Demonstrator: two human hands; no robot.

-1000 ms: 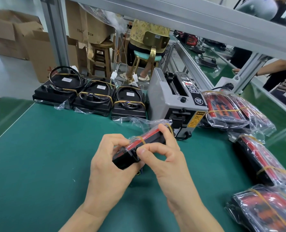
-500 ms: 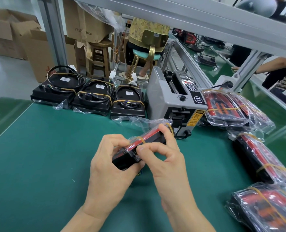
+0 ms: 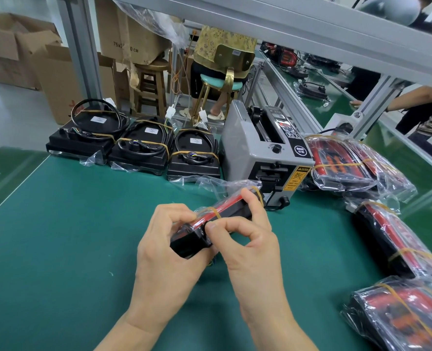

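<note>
Black-and-red bagged unit (image 3: 228, 211) is held just above the green tabletop (image 3: 58, 249), centre, near side of the tape dispenser (image 3: 265, 153), probably raised so you can work its near end. Your left grip (image 3: 164, 254) is wrapped round the body from the left, steadying it. Your right grip (image 3: 252, 252) is clamped thumb-and-forefinger on the near end, with one finger reaching up along the unit's right side, likely fixing the wrap.

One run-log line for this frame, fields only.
left hand: grips bagged red-black unit | right hand: pinches same unit | place: over green mat | behind: grey tape dispenser
</note>
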